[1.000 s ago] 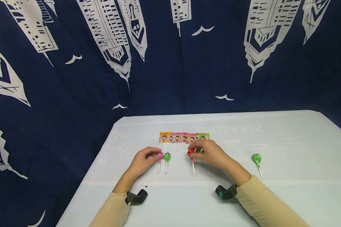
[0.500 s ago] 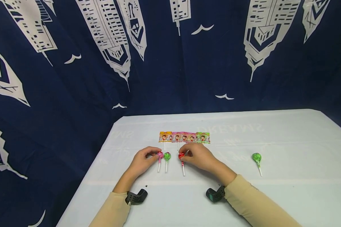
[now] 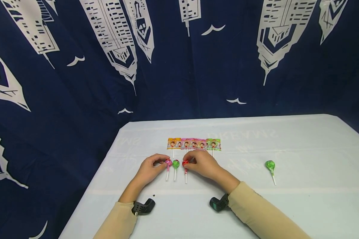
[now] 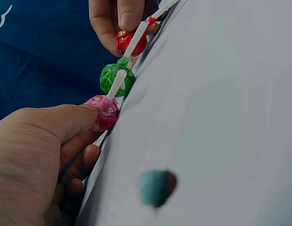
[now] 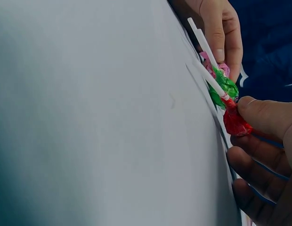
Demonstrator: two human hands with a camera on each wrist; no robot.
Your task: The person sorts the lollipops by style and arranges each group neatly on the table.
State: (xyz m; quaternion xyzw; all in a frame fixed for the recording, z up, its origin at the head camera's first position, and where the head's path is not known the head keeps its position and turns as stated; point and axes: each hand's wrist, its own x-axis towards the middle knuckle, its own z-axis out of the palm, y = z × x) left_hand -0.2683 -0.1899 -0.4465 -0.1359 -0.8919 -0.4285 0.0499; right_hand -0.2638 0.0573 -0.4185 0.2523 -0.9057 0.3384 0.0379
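Note:
My left hand (image 3: 151,169) pinches the wrapped head of a pink lollipop (image 4: 106,113) between thumb and fingers. A red lollipop (image 5: 236,121) is pinched by my right hand (image 3: 202,163), its white stick pointing toward me. Between the two hands a green lollipop (image 3: 175,164) lies on the table, close beside the pink one, with a small gap to the red one. In both wrist views the three heads line up side by side.
Behind the hands lies a row of flat-wrapped lollipops: an orange one (image 3: 172,143), several pink ones (image 3: 193,144) and a green one (image 3: 213,144). Another round green lollipop (image 3: 270,165) lies apart at the right. A dark speck (image 3: 154,195) sits on the white table (image 3: 179,215).
My right hand has slid left with the red lollipop, bringing it near the green one and uncovering the flat green-wrapped lollipop. My left hand has stayed in place on the pink lollipop.

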